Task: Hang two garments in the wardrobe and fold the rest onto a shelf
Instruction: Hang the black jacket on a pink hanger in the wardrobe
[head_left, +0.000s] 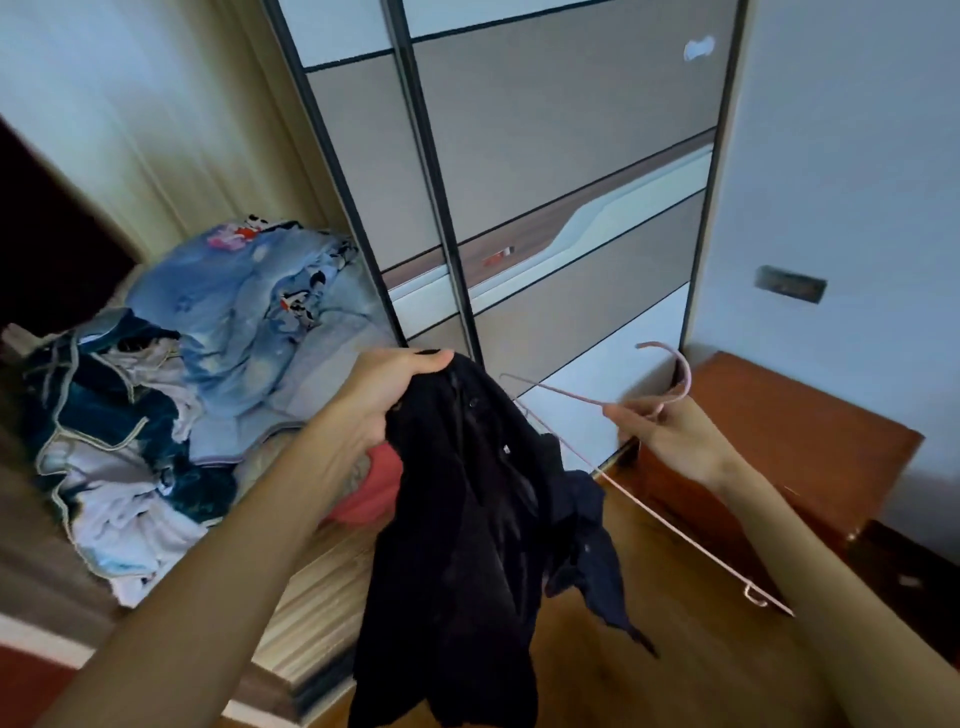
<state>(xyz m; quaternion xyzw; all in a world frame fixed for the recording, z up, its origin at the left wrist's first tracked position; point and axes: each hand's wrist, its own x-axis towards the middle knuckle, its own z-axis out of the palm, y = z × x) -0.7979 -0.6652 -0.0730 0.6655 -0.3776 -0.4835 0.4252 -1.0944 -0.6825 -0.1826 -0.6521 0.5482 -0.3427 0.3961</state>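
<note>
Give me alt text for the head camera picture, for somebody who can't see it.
A person's left hand holds up a black garment while the right hand holds a thin pink hanger near its hook, in front of closed sliding wardrobe doors. To the left, a heap of unfolded clothes and a blue blanket lie on a bed.

This is a bedroom in a home. On the left stands a bed (311, 582) with a rumpled blue printed quilt (244, 312) and a heap of loose clothes (114, 457). Beyond it, pale curtains (208, 130) hang. A sliding-door wardrobe (545, 171) fills the far middle, beside a reddish wooden bedside cabinet (779, 441) on the right, on a wooden floor (649, 649).
</note>
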